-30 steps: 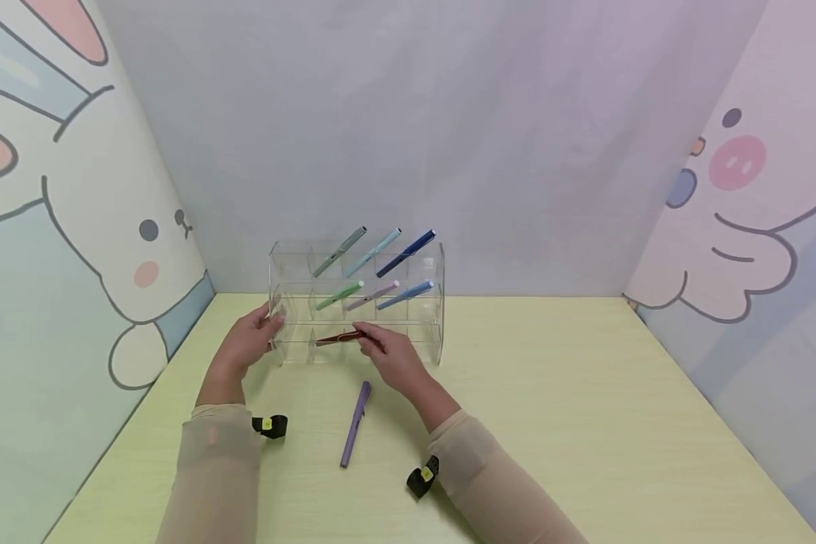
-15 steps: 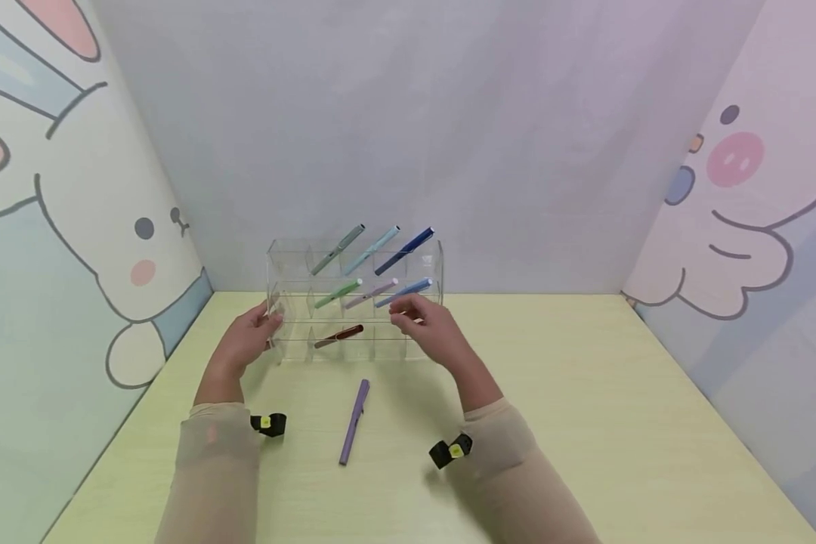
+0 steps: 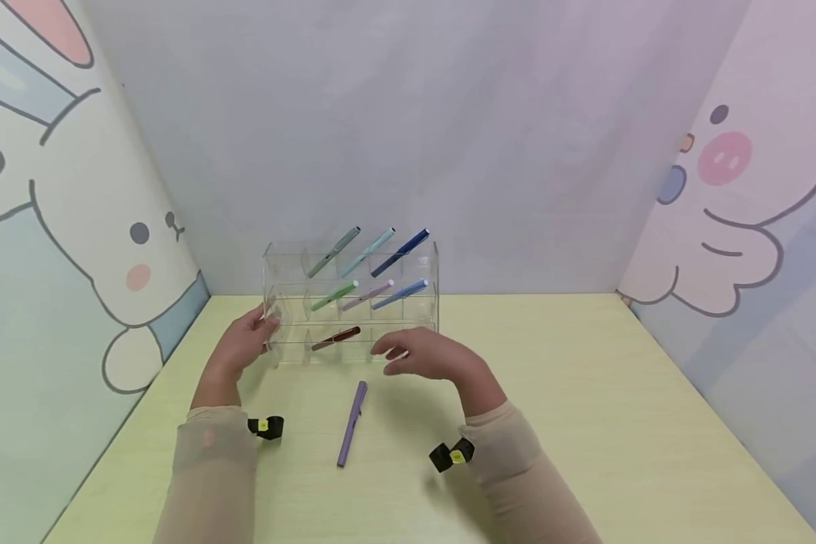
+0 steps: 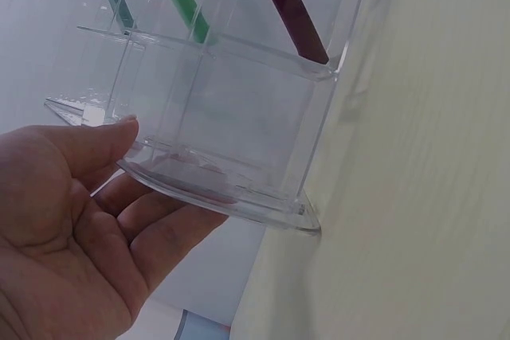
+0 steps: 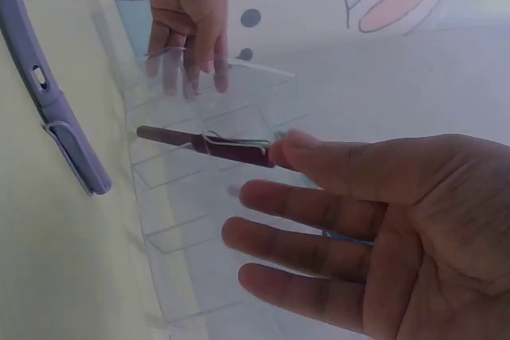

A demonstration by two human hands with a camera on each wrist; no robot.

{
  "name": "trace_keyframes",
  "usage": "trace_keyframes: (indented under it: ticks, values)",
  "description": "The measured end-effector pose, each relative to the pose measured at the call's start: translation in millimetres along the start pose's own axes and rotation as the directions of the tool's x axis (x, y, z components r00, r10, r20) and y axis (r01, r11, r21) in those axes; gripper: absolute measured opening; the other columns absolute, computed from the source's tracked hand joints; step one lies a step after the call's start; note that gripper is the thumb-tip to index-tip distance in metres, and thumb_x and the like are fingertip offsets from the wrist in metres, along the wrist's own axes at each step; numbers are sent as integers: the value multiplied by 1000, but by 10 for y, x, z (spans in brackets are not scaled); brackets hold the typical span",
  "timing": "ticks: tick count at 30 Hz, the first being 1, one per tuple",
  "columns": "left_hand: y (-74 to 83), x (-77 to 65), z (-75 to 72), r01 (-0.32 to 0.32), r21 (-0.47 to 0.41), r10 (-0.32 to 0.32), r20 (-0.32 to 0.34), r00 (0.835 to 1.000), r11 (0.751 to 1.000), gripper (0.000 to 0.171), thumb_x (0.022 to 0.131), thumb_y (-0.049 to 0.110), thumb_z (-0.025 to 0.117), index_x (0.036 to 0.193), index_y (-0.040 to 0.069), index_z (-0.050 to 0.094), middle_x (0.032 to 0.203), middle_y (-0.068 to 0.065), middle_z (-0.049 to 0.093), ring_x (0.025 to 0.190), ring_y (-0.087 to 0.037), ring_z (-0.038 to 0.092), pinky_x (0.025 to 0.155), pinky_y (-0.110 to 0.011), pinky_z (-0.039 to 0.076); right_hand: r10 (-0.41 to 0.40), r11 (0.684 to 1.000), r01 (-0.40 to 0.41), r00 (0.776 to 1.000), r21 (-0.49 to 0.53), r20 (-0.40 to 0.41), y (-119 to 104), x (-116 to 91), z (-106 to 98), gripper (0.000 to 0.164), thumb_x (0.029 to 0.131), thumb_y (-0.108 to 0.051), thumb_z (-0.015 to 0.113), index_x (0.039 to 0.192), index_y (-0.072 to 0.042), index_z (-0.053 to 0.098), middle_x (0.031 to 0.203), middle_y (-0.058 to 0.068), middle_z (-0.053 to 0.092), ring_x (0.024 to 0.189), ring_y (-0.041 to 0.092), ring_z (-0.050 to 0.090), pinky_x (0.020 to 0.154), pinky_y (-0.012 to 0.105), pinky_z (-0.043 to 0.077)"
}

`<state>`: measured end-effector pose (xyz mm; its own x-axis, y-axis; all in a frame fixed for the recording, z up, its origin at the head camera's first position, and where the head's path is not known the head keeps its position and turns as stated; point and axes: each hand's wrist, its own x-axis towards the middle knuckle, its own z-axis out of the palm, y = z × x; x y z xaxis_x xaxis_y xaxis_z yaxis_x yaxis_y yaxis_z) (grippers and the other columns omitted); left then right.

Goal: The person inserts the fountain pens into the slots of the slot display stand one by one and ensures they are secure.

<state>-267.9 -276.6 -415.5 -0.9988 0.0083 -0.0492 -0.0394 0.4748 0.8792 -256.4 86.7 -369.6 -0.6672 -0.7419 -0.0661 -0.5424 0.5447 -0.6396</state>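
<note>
A clear stepped pen rack [image 4: 239,117] stands at the back of the table. My left hand [image 3: 241,344] grips its left side panel, thumb inside and fingers outside. My right hand [image 3: 431,355] hovers before the rack's lower right part, holding nothing, fingers extended and parted in the right wrist view. A dark red pen [image 3: 336,338] lies slanted in the bottom tier. Green [image 3: 335,295], pink [image 3: 369,295] and blue [image 3: 400,295] pens fill part of the middle tier. Grey-green [image 3: 334,252], light blue [image 3: 369,253] and navy [image 3: 401,253] pens lean above. A purple pen [image 3: 352,425] lies on the table.
The pale yellow tabletop [image 3: 585,423] reaches back to a grey cloth backdrop [image 3: 503,151]. Side panels with a cartoon rabbit [image 3: 109,249] and a pig [image 3: 727,174] flank it. Black camera mounts sit at both wrists.
My right hand has let go of the dark red pen in the bottom tier, risen to the right, then come down toward the table. The left hand has kept its grip on the rack.
</note>
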Motion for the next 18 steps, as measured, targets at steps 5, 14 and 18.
trace_keyframes:
  ticks: [5, 14, 18]
  values:
    - [-2, 11, 0, 3, 3, -3, -1, 1000, 1000, 62, 106, 39, 39, 159, 17, 14, 155, -24, 33, 138, -44, 38, 108, -58, 42, 22, 986, -3, 994, -170, 109, -39, 132, 208, 40, 95, -21, 67, 134, -23, 60, 139, -8, 57, 126, 18, 57, 97, 30, 52]
    - [8, -3, 11, 13, 1, -13, 1, 1000, 1000, 62, 106, 39, 40, 159, 19, 14, 156, -24, 32, 139, -44, 38, 109, -59, 39, -11, 946, 58, 989, -320, 149, 1, 337, 564, 45, 92, -10, 67, 134, -26, 62, 152, -6, 45, 140, 17, 42, 111, 30, 42]
    - [12, -12, 7, 14, 3, -14, -4, 1000, 1000, 62, 106, 40, 40, 159, 19, 14, 155, -24, 33, 138, -44, 38, 109, -59, 40, -19, 912, 88, 985, -401, 174, 32, 383, 658, 46, 90, -10, 68, 132, -29, 64, 149, -8, 48, 136, 19, 46, 108, 27, 44]
